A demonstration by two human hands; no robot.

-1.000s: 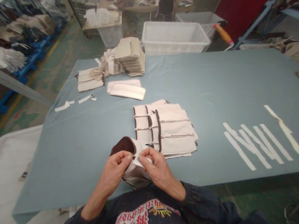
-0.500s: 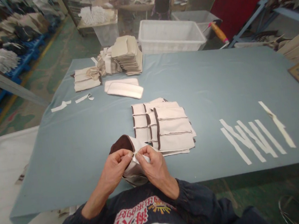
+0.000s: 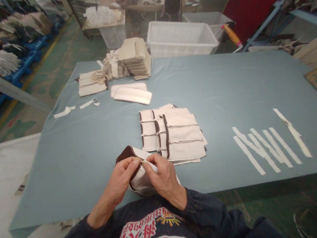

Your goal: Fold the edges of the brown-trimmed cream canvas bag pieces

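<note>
A cream fabric pouch with a brown inside stands tilted at the table's near edge, its mouth partly open. The fingertips of my left hand pinch its rim. Close beside them, my right hand is closed on a white strip at the same rim; the fingers hide the exact meeting point. Just beyond lies a fanned pile of flat cream pouches with brown edging and dark seam lines.
White strips lie spread at the right, and two more at the left. Behind are two pale oblong pieces, a stack of beige pieces and a bundled pouch. A clear plastic bin stands past the far table edge.
The pouch's mouth has narrowed and its body has tilted slightly. Both hands keep their pinch at the rim, with the right fingers shifted a little.
</note>
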